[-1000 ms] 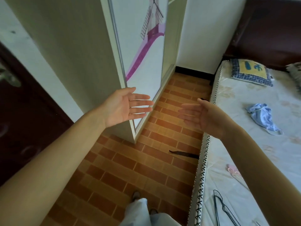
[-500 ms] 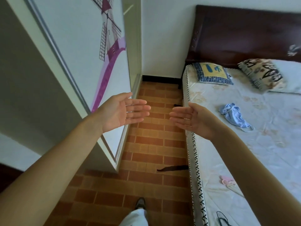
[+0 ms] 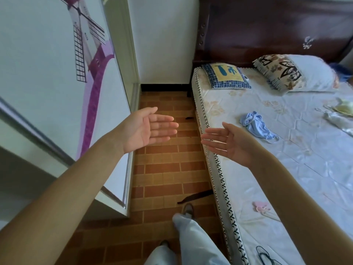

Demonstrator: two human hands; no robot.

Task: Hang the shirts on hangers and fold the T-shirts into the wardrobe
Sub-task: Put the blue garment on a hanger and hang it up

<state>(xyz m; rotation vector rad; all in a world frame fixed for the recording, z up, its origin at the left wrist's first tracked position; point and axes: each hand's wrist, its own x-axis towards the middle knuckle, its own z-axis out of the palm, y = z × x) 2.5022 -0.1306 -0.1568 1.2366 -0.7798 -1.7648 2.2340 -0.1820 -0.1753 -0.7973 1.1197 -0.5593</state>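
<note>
Both hands are empty as I look down: my left hand (image 3: pixel 150 129) floats at centre frame over the brick floor (image 3: pixel 168 175), palm turned inward and fingers straight; my right hand (image 3: pixel 229 141) mirrors it just right of centre, over the bed's stitched edge, fingers spread and relaxed. Neither touches anything.

The clothes are on the bed (image 3: pixel 286 169). A crumpled light-blue garment (image 3: pixel 256 127) lies in the right-middle of the frame, near my right hand but apart from it. A pale, satiny garment (image 3: pixel 338 119) sits at the far right edge, partly cut off. A dark wire hanger (image 3: pixel 265 256) shows at the bottom right, and something small and pink (image 3: pixel 260 206), perhaps another hanger, lies above it.

The wardrobe (image 3: pixel 57 92) fills the left of the frame, its windmill-printed sliding door across the front; I cannot see inside.

My reading: nothing visible is hung or folded yet, so the work looks barely begun. Every garment in view remains to be handled.
</note>
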